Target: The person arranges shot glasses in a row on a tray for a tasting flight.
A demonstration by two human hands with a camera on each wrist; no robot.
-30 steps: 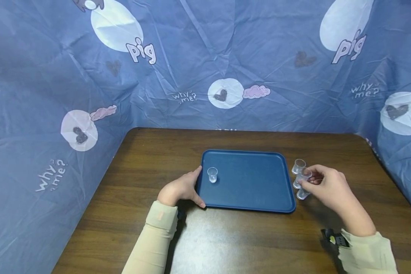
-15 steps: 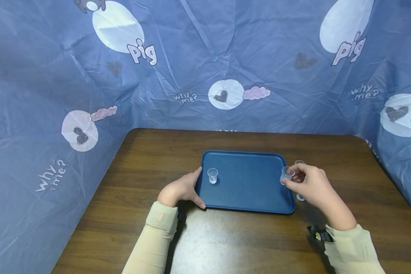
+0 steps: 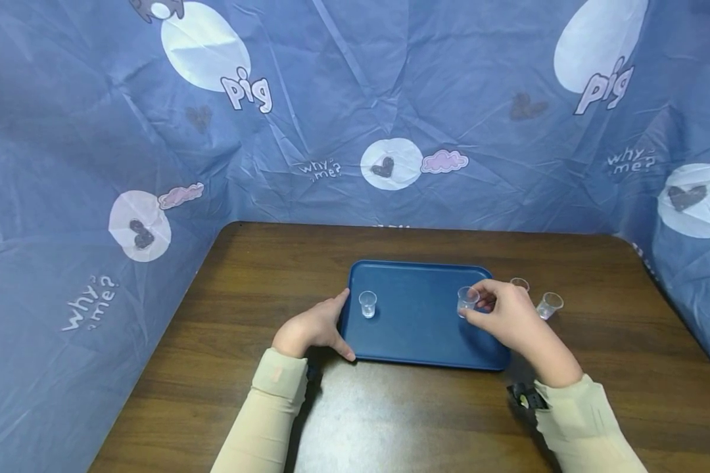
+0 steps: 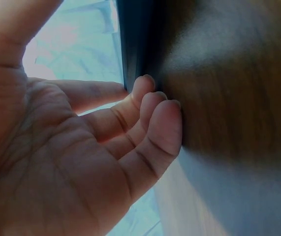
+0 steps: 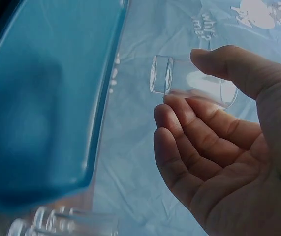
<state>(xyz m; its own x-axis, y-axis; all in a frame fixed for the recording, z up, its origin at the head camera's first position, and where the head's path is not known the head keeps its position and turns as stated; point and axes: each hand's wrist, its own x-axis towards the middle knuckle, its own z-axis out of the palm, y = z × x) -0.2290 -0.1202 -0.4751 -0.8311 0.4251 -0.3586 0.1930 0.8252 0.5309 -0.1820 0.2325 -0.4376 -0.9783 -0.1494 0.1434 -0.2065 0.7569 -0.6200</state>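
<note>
Thumb and fingertips of the right hand (image 3: pixel 505 318) grasp a clear cup (image 3: pixel 467 303) round its wall, which we see upright over the tray (image 3: pixel 417 315), nearer the tray's right edge than its left. The right wrist view shows a gap past the cup's base, so we take it to be in the air; this side grip, we judge, leaves both mouth and base free. Our left hand (image 3: pixel 312 328) is spread at the tray's near left corner, thumb by the corner and index finger against the left edge, clenching nothing; we read that as steadying, so that the tray cannot slide across the worktop (image 3: pixel 272 276). The tray is itself a shallow container, its raised rim enclosing one standing cup (image 3: pixel 367 305) near the left edge, about midway between the far and near edges. Beyond the tray's right edge, on the worktop, we find a far cup (image 3: pixel 519 284), of which little more than the rim shows, and an outer cup (image 3: pixel 551 305) nearer the worktop's right edge; the arm may hide more, so we cannot give a sure count. The cups on view look empty, though through such clear walls we cannot rule out a little clear liquid.
</note>
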